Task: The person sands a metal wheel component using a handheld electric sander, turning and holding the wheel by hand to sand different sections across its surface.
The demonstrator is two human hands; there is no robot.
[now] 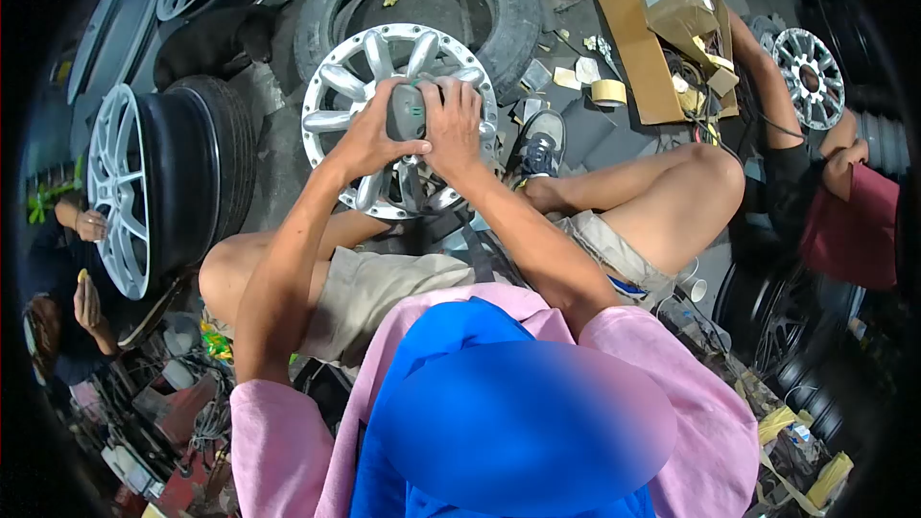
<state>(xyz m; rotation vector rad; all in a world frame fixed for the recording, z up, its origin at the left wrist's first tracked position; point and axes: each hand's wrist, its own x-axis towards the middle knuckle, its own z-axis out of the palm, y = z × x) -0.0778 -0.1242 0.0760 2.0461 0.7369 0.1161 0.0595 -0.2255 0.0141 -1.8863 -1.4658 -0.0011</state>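
A silver multi-spoke wheel rim (342, 82) lies in front of my crossed legs, with small holes around its outer ring. Over its centre is a rounded grey power sander (407, 115) with green marks on its top. My left hand (376, 132) wraps the sander's left side, thumb reaching across its near end. From the right, my right hand (454, 127) grips the same tool with bent fingers. The sander's underside and the rim's hub are hidden beneath it and my hands.
A bare tyre (321, 24) lies just beyond the rim. A white wheel (120, 192) stands at left, near another person's hand (90, 224). At right are a cardboard box (628, 48), a tape roll (608, 92) and another person's arm (765, 77). A black dog (216, 38) lies upper left.
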